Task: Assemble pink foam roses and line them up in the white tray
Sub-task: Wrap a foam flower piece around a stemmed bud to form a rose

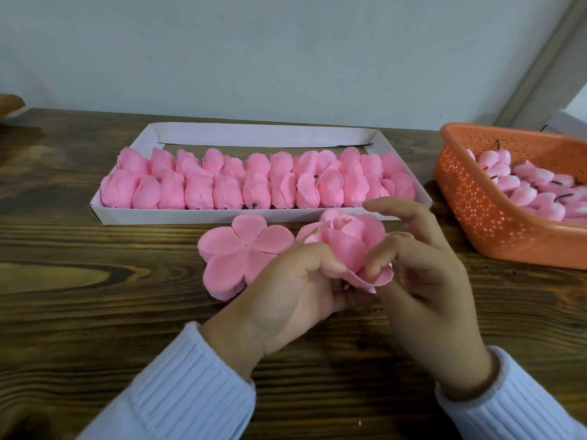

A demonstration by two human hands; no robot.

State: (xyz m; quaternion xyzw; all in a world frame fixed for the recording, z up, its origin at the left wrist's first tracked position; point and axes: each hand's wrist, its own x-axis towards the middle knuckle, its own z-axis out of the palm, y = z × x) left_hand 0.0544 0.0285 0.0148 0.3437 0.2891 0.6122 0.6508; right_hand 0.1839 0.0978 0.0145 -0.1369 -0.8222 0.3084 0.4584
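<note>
We hold the rose (349, 239) between both hands, above the table (95, 281) and just in front of the near wall of the white tray (190, 216). The left hand (295, 293) grips its base from below, fingers curled against the outer petals. The right hand (428, 281) pinches an outer petal at the lower right edge, index finger raised clear. The bloom faces up and away from us, towards the tray. The tray's long axis runs left to right across our reach, and two rows of finished roses (254, 185) fill its near part. The only bare strip lies along the far wall, so we judge that placement calls for a forward reach over both rows. The flat petal stack (241, 252) lies just left of the rose, nearer the left hand. The orange basket (476, 211) of buds (524, 188) stands to the right, nearer the right hand.
</note>
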